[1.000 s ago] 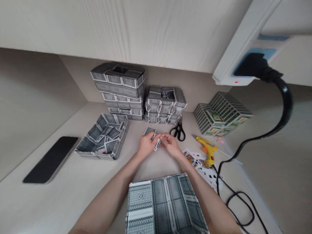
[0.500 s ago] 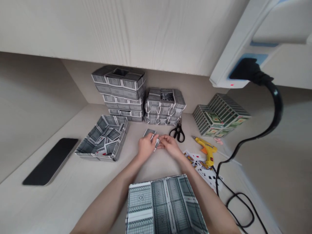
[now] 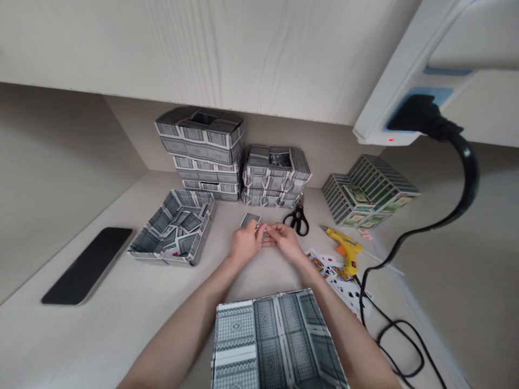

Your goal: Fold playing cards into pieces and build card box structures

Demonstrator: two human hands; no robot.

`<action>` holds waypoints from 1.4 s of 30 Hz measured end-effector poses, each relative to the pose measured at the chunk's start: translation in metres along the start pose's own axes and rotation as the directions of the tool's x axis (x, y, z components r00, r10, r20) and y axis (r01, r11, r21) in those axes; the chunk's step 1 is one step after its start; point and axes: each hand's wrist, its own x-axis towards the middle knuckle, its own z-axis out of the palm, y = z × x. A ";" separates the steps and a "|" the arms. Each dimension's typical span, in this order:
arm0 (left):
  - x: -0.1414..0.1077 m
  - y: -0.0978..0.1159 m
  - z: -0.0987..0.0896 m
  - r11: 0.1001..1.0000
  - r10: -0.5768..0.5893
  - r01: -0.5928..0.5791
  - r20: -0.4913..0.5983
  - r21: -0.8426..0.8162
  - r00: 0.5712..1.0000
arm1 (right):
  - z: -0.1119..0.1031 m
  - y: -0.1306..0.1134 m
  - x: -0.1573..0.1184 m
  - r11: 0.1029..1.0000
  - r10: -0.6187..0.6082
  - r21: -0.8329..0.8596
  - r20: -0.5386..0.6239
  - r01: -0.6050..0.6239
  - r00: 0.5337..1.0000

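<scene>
My left hand (image 3: pixel 245 241) and my right hand (image 3: pixel 284 240) meet above the middle of the desk, both closed on one small playing card (image 3: pixel 264 235). Fingers cover most of that card. Just behind my left hand another playing card (image 3: pixel 250 219) lies back side up. Between my forearms, close to me, stands a large box built from grey-backed playing cards (image 3: pixel 267 340). Black-handled scissors (image 3: pixel 298 220) lie beyond my right hand. A yellow glue gun (image 3: pixel 344 248) rests to its right, on face-up playing cards (image 3: pixel 340 283).
An open card-built tray (image 3: pixel 160 258) holding loose cards sits left, beside a black phone (image 3: pixel 87 265). Card-built boxes (image 3: pixel 203 138) are stacked at the back, with more boxes (image 3: pixel 275 173) alongside. Card packs (image 3: pixel 381 181) stand right. A black cable (image 3: pixel 405 232) hangs from the power strip (image 3: pixel 377 127).
My fingers have shifted slightly around the card, and less of it shows between them. The whole view has moved a little; the other things stay put.
</scene>
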 end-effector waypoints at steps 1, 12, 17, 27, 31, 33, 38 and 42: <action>0.000 0.000 0.001 1.000 -0.019 0.019 0.000 -0.022 1.000 | 0.000 -0.001 0.000 1.000 0.005 0.010 0.002 -0.005 1.000; 0.004 -0.005 0.003 0.976 -0.017 0.024 0.036 -0.219 0.999 | -0.004 0.001 0.000 0.997 -0.054 0.051 0.026 0.052 0.998; 0.003 -0.005 0.001 0.992 0.029 -0.023 0.047 -0.124 0.998 | -0.005 0.002 0.000 0.999 -0.037 0.001 0.023 0.037 0.999; 0.001 -0.002 -0.005 0.999 0.041 -0.041 0.042 -0.019 0.998 | -0.002 0.000 -0.001 0.997 -0.070 -0.028 0.020 0.071 0.997; 0.005 -0.004 -0.006 0.999 -0.046 0.046 0.036 -0.013 0.998 | -0.003 -0.001 -0.002 0.997 -0.071 -0.008 0.034 0.072 0.997; 0.007 -0.005 -0.006 0.998 -0.064 0.064 0.020 -0.028 0.998 | -0.003 -0.001 -0.002 0.998 -0.060 0.007 0.051 0.060 0.997; 0.008 -0.005 -0.004 0.998 -0.035 0.037 0.029 -0.057 0.999 | -0.002 0.000 -0.002 0.997 -0.076 -0.018 0.031 0.076 0.997; 0.006 -0.005 -0.002 0.997 0.079 -0.078 0.062 -0.018 0.995 | -0.003 0.001 -0.001 0.987 -0.097 -0.126 0.049 0.102 0.994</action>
